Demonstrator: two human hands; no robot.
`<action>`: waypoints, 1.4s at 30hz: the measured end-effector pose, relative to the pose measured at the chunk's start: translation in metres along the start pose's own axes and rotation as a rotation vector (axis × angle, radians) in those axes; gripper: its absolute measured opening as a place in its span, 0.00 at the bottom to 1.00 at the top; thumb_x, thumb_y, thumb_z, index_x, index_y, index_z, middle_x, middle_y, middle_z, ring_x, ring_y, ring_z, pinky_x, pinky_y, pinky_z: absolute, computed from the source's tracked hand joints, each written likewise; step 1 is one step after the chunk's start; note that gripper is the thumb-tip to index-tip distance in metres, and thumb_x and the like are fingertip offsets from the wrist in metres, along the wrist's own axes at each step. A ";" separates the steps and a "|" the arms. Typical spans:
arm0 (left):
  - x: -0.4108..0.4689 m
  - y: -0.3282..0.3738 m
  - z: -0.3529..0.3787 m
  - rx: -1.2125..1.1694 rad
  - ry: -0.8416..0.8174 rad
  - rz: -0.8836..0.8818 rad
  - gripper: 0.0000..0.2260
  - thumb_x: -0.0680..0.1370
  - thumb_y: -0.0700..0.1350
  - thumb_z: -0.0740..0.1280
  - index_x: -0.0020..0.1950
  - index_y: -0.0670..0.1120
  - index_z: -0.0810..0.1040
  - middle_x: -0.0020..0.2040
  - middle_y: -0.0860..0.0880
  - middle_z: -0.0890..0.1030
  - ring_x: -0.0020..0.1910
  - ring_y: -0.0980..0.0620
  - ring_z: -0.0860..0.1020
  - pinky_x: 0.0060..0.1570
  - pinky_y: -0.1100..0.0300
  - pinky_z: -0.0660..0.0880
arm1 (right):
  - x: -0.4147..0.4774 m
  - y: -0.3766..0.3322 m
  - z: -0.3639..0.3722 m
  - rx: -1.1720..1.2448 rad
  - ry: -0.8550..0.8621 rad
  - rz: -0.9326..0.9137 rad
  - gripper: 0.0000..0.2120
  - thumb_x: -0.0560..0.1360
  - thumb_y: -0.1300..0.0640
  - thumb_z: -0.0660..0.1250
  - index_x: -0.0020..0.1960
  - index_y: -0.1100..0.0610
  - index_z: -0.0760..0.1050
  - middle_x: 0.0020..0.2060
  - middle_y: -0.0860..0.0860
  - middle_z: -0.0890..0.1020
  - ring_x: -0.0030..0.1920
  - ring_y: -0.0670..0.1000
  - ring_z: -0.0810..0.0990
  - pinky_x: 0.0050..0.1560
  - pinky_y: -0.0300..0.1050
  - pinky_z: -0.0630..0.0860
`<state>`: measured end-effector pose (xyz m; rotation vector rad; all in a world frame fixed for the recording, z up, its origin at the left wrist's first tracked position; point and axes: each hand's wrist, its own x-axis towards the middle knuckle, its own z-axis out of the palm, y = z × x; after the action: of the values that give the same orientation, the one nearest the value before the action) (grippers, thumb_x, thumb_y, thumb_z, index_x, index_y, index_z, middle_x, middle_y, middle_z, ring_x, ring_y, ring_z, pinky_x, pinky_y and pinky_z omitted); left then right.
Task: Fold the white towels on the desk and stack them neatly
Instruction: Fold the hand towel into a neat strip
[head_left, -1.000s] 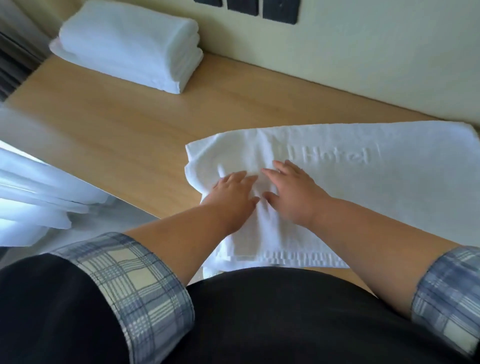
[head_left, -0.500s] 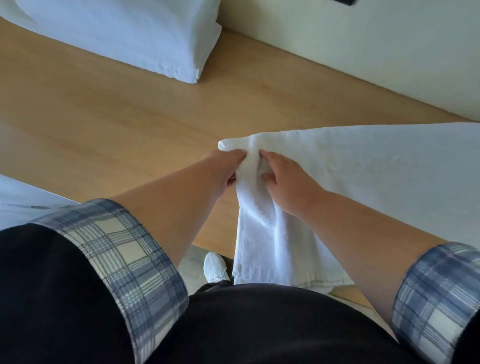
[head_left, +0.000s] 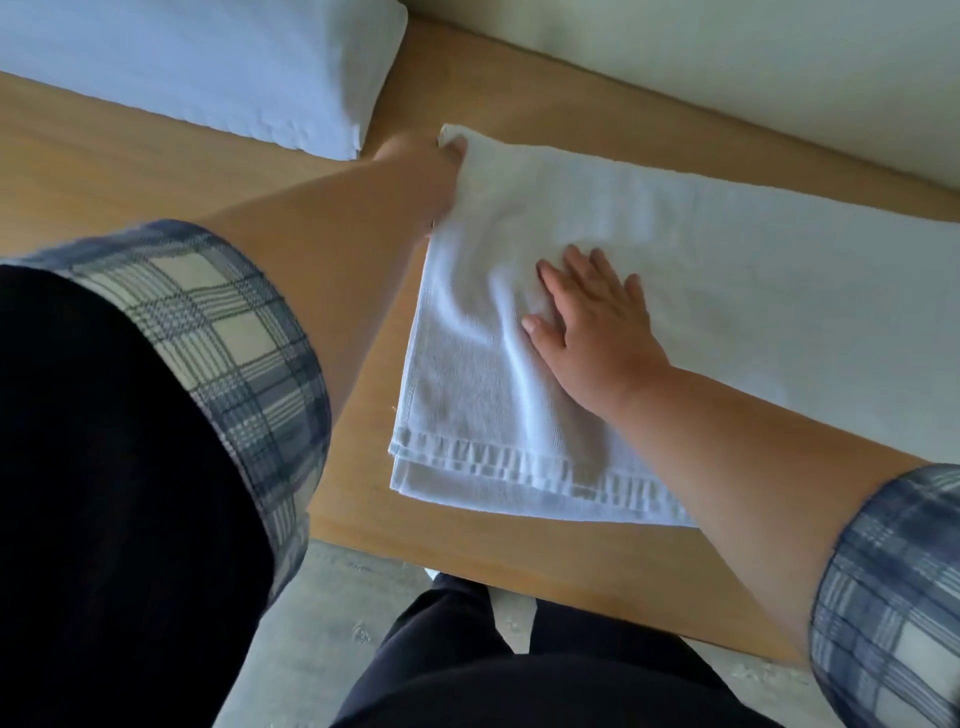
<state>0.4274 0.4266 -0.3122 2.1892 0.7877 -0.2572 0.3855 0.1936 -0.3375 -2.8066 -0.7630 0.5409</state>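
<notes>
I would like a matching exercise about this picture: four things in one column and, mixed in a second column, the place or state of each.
Column one
1. left hand
2. right hand
3. near towel
4. folded stack

Column two
A. lies flat, fingers straight
B. at the far left of the desk, touched by no hand
C. grips a far corner of cloth
D. touched by both hands, reaching close to the front edge

Pairs: 1-C, 2-A, 3-D, 4-B
</notes>
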 end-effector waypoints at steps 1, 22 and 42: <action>0.002 -0.004 0.001 -0.142 -0.017 -0.028 0.28 0.79 0.48 0.66 0.76 0.41 0.62 0.66 0.39 0.74 0.63 0.37 0.75 0.50 0.47 0.74 | 0.001 0.002 0.005 -0.038 0.023 -0.007 0.32 0.79 0.36 0.47 0.80 0.47 0.53 0.81 0.50 0.50 0.80 0.53 0.45 0.78 0.59 0.41; -0.032 -0.031 0.012 -0.059 0.024 -0.112 0.23 0.74 0.61 0.68 0.60 0.45 0.78 0.47 0.49 0.81 0.43 0.48 0.79 0.46 0.57 0.75 | -0.022 -0.004 -0.003 0.116 0.032 -0.178 0.34 0.77 0.35 0.57 0.78 0.50 0.61 0.80 0.52 0.56 0.80 0.51 0.47 0.78 0.57 0.43; -0.167 -0.101 0.023 -0.880 -0.591 -0.463 0.08 0.81 0.44 0.64 0.55 0.43 0.81 0.46 0.45 0.83 0.39 0.51 0.82 0.38 0.57 0.80 | -0.104 -0.081 0.007 0.009 0.014 -0.274 0.31 0.74 0.49 0.68 0.76 0.49 0.65 0.66 0.52 0.70 0.66 0.57 0.70 0.67 0.52 0.67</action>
<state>0.2352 0.3843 -0.3198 1.0120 0.8332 -0.6162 0.2630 0.2091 -0.2913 -2.6329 -1.1148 0.4740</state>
